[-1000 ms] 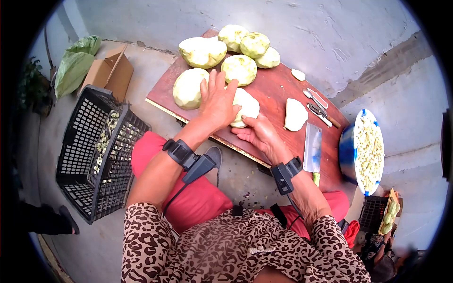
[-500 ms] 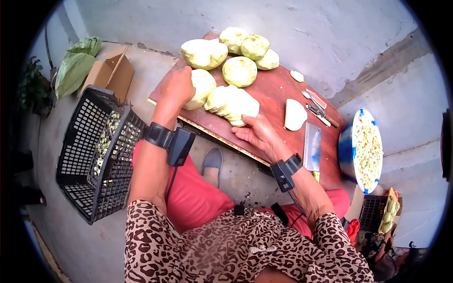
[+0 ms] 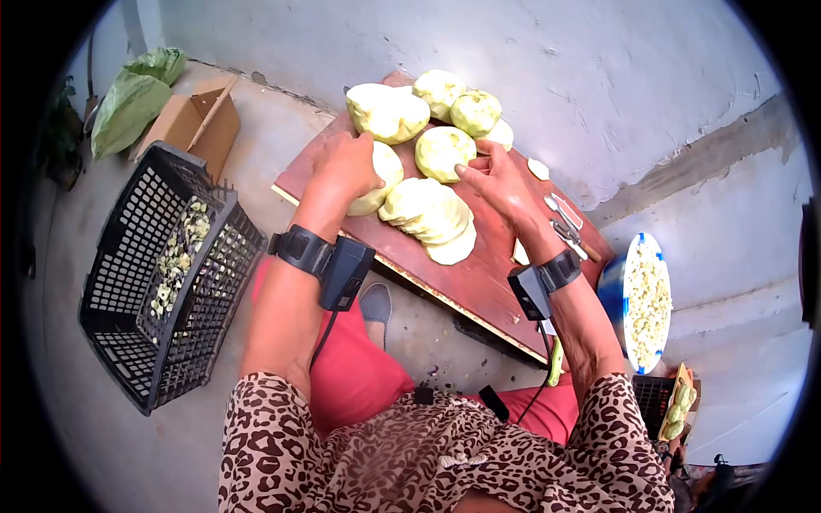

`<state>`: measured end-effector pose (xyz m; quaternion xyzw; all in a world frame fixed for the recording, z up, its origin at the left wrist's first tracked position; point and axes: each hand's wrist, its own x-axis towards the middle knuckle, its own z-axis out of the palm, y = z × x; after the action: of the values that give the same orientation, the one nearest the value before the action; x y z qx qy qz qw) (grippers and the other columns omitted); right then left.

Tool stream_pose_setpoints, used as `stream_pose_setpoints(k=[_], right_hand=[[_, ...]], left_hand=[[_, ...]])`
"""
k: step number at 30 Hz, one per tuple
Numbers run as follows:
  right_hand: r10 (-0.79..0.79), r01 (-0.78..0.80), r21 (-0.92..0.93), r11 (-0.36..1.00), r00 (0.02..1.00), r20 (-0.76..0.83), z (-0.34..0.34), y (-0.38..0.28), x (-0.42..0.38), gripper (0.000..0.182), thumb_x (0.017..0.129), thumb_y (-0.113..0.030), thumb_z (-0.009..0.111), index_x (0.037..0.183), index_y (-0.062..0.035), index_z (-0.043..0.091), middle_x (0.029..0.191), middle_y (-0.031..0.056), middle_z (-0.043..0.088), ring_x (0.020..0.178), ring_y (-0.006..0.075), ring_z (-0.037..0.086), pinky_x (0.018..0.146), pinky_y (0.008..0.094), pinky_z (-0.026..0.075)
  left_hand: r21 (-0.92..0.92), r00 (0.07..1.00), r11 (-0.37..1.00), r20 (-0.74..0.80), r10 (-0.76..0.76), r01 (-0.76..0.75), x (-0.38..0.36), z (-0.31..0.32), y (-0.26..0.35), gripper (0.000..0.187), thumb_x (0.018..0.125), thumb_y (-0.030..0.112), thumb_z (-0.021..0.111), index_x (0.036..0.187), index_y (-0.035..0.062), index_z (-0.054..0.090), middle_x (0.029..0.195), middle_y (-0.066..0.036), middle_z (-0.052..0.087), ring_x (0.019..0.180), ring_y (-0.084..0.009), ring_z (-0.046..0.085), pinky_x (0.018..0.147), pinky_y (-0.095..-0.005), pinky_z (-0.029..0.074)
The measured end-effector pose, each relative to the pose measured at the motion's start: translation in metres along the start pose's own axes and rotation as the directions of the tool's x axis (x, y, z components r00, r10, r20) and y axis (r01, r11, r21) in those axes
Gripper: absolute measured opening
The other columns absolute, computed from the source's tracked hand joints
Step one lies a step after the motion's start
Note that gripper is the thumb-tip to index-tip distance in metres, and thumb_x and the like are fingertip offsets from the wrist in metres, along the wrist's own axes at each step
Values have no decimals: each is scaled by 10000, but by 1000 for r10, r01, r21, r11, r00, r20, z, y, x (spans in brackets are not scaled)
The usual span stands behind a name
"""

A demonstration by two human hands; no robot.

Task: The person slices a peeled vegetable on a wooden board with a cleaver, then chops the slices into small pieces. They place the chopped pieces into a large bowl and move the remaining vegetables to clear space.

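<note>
My left hand [image 3: 342,173] is curled over a peeled pale-green round vegetable [image 3: 386,171] near the left of the red-brown board [image 3: 505,256]. Beside it, a fanned stack of pale slices [image 3: 428,214] lies close to the board's front edge. My right hand [image 3: 505,186] has thumb and fingers apart at the right side of another peeled round vegetable [image 3: 440,154]; the thumb appears to touch it. Behind these sit more peeled ones, among them a large one [image 3: 386,113] at the left. My right forearm hides most of the cleaver, whose green handle [image 3: 556,361] shows.
Small tools [image 3: 564,224] and a pale offcut [image 3: 538,168] lie at the board's right. A blue-rimmed basin [image 3: 611,295] holds diced pieces. On the floor at left stand a black crate [image 3: 128,256] with peelings, a cardboard box [image 3: 184,124] and a green bag [image 3: 132,115].
My right hand has left the slices and moved up to the round vegetable behind them. The front slices now lie flatter and spread forward. My left hand stays on its vegetable.
</note>
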<state>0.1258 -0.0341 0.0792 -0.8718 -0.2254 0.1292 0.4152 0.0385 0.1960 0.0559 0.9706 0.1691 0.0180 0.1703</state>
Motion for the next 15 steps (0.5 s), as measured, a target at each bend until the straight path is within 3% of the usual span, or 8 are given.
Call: stream_pose_setpoints(k=[6, 13, 15], right_hand=[[-169, 164, -139, 977, 985, -28, 34, -24, 71, 929, 815, -370, 777, 1446, 87, 269, 1375, 327, 456, 1252, 375, 519, 1050, 411, 426], [-193, 156, -296, 942, 976, -101, 78, -33, 110, 977, 743, -380, 816, 1423, 107, 312, 1307, 325, 506, 1229, 403, 525, 1043, 425, 432], [-113, 82, -310, 947, 990, -83, 82, -31, 122, 1030, 707, -409, 834, 1435, 93, 305, 1291, 334, 512, 1227, 410, 528, 1031, 436, 443]], left_hand=[[-9, 1000, 1000, 0, 19, -19, -6, 1, -3, 685, 708, 245, 827, 1285, 39, 522, 1245, -247, 553, 1211, -420, 502, 1016, -468, 438], [-61, 998, 998, 45, 34, -31, -9, -7, -3, 682, 697, 258, 841, 1262, 32, 531, 1236, -233, 551, 1190, -434, 509, 978, -478, 459], [-59, 997, 998, 77, 21, -17, -9, -7, 0, 753, 687, 273, 852, 1308, 39, 497, 1271, -225, 528, 1214, -446, 485, 974, -499, 466]])
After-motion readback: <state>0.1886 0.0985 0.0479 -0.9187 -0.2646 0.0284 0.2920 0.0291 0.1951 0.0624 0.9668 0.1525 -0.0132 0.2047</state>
